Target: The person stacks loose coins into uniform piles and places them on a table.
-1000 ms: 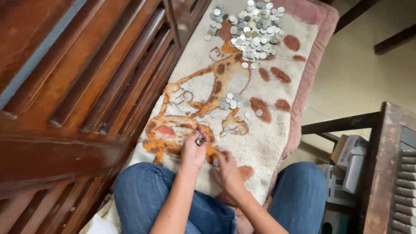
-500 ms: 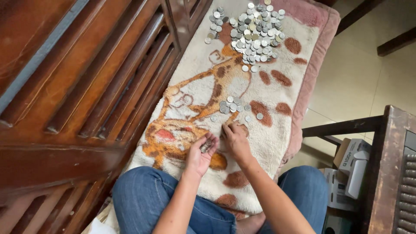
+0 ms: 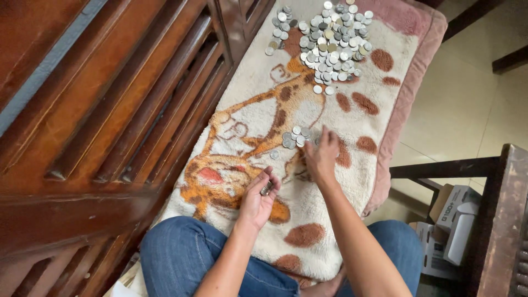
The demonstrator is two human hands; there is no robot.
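Dark wooden slats [image 3: 110, 110] fill the left of the frame. Just left of centre, the left hand [image 3: 257, 199] has its fingers curled around a short stack of coins [image 3: 267, 188]. Right of it, the right hand [image 3: 322, 157] reaches with fingers bent onto a small cluster of coins [image 3: 296, 137] on the plush blanket [image 3: 379, 121]; a big coin pile [image 3: 330, 41] lies top centre. Coins look hard, smooth, slippery: best pinched by their edges
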